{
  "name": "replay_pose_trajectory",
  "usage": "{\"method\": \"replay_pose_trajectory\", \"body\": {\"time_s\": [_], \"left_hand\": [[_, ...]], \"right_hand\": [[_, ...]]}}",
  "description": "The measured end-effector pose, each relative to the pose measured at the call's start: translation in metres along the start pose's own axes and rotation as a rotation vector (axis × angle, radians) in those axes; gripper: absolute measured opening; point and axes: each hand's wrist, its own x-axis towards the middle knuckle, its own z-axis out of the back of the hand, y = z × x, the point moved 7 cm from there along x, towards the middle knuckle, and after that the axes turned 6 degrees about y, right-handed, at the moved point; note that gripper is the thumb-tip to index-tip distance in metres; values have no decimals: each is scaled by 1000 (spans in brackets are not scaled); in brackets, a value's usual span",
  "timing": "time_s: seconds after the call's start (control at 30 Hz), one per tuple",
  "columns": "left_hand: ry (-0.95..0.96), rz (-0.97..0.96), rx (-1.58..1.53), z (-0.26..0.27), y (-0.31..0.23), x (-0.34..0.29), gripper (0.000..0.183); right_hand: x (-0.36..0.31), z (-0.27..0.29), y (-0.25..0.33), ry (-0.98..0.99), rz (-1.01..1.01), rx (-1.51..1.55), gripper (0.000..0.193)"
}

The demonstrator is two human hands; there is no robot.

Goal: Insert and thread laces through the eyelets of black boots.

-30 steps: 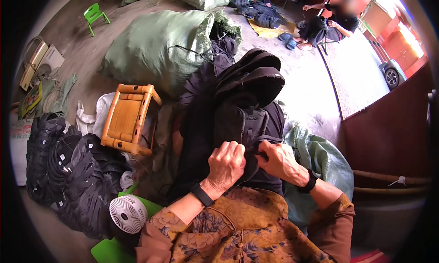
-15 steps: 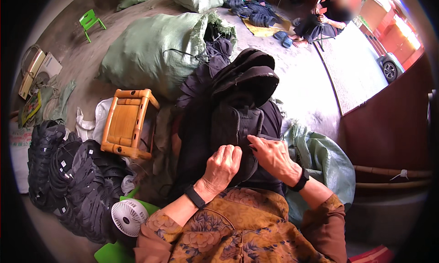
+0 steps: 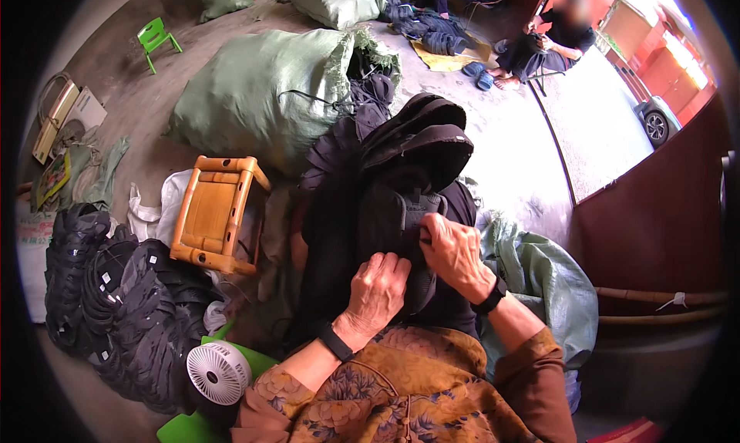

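Note:
On my lap lies a black fabric piece that looks like a shoe upper [image 3: 420, 204], its tongue-like flap pointing away from me. My left hand [image 3: 378, 293] is closed at its near left side, fingertips bent down against the dark material. My right hand [image 3: 456, 254] pinches at the right edge of the flap, thumb and forefinger pressed together. What exactly the fingertips grip is hidden or lost in the black. Just beyond, more black padded pieces [image 3: 420, 134] of the same look are stacked on my knees.
Left of me are a bamboo stool [image 3: 212, 215], a heap of black pieces [image 3: 131, 296] and a white fan [image 3: 218, 372]. A large green sack [image 3: 254, 96] spills dark pieces ahead. Another green sack [image 3: 543, 281] lies at right. Someone sits far right, near a person's blue slippers [image 3: 479, 74].
My right hand has shifted slightly up and left, its fingers now curled closer over the flap. My left hand has dropped a little. The whole view has tilted slightly.

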Motion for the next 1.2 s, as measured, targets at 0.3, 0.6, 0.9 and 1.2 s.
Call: {"method": "replay_pose_trajectory", "body": {"time_s": [0.3,0.6,0.9,1.2], "left_hand": [[119,121,-375,17,40,-33,24],[136,25,-391,7,35,8,118],[191,23,-220,-28,13,15,126],[195,16,-335,-20,22,6,126]], "right_hand": [[-28,25,-78,177,-622,688,31],[-72,-12,-46,758,-659,865,31],[-5,7,-42,245,-724,1533,24],[50,120,-23,511,-157,214,17]]}}
